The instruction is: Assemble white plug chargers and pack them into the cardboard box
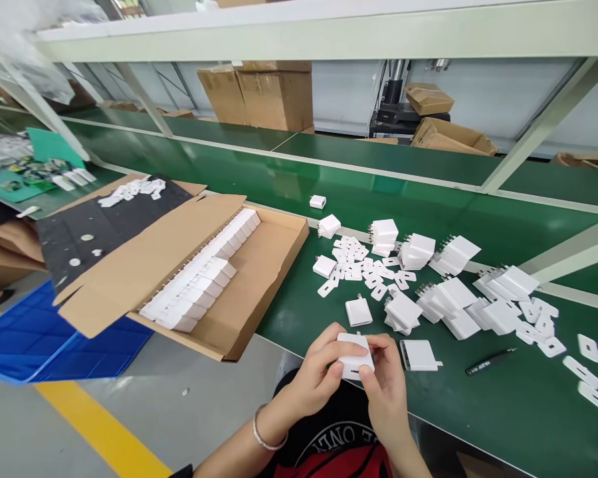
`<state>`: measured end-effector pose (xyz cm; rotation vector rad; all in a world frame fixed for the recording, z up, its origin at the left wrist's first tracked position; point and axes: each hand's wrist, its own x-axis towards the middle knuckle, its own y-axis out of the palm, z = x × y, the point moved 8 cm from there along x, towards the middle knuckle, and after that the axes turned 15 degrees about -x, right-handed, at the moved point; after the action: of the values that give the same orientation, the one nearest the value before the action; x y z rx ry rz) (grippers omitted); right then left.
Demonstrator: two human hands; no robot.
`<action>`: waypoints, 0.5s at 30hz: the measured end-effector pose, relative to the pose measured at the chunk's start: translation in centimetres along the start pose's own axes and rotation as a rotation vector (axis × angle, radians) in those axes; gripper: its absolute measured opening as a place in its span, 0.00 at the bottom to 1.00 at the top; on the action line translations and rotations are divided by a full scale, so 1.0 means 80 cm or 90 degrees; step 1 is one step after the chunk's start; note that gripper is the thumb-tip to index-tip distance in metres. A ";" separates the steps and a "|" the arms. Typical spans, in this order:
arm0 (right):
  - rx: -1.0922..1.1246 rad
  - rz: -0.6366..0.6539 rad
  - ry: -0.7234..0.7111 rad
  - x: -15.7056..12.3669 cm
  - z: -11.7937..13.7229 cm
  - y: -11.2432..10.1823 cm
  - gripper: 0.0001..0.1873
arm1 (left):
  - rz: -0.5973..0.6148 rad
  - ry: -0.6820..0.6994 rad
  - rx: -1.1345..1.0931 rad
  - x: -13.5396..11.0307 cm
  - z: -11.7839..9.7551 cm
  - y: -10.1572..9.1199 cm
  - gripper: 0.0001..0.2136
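Both my hands hold one white charger plug point(355, 356) over the near edge of the green table point(478, 411). My left hand point(315, 378) wraps its left side, with a bracelet on that wrist. My right hand point(386, 385) pinches the plug's lower right edge with thumb and fingers. Just right of my hands another white plug point(419, 355) lies flat. Beyond them on the table sit several more white plugs point(453, 299) and small white plastic caps point(363, 265).
An open cardboard box point(259, 279) holding a row of white plugs point(199, 282) overhangs the table to the left. A black pen-like tool point(489, 362) lies at the right. More caps point(583, 372) lie at far right. Cardboard boxes point(264, 93) stand behind; a blue tray point(54, 338) sits on the floor.
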<state>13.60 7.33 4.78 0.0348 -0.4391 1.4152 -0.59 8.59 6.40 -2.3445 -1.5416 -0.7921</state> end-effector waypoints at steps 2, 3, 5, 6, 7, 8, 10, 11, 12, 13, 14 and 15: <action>-0.012 0.013 0.004 0.003 -0.002 0.002 0.12 | -0.014 0.006 0.007 0.002 0.000 -0.001 0.19; -0.021 0.013 0.006 0.004 -0.003 0.002 0.12 | -0.019 0.005 0.008 0.003 0.001 -0.002 0.18; -0.039 -0.003 0.016 0.005 -0.007 0.000 0.13 | -0.028 -0.014 0.007 0.002 0.006 -0.004 0.19; -0.046 -0.012 0.029 0.005 -0.011 -0.001 0.15 | -0.030 -0.031 0.003 -0.001 0.009 -0.004 0.19; -0.045 -0.016 0.048 0.005 -0.015 -0.001 0.16 | -0.033 -0.053 -0.003 -0.004 0.014 -0.005 0.20; -0.037 -0.012 0.072 0.004 -0.020 0.000 0.18 | -0.043 -0.080 -0.016 -0.008 0.020 -0.006 0.22; -0.009 0.003 0.119 0.003 -0.030 0.005 0.20 | -0.100 -0.145 -0.071 -0.017 0.035 -0.011 0.26; 0.005 0.010 0.134 0.002 -0.032 0.007 0.21 | -0.150 -0.183 -0.119 -0.023 0.044 -0.014 0.28; 0.016 0.013 0.142 0.002 -0.033 0.009 0.21 | -0.201 -0.225 -0.178 -0.029 0.055 -0.016 0.29; 0.025 0.010 0.140 0.003 -0.032 0.011 0.21 | -0.245 -0.267 -0.245 -0.035 0.066 -0.014 0.29; 0.030 0.003 0.131 0.004 -0.031 0.011 0.21 | -0.272 -0.303 -0.312 -0.039 0.075 -0.010 0.29; 0.032 -0.001 0.120 0.005 -0.029 0.012 0.20 | -0.280 -0.328 -0.376 -0.040 0.081 -0.002 0.28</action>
<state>13.35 8.49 2.52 -0.0576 -0.2475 1.4133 0.29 9.17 -0.78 -2.8189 -2.3672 -0.8674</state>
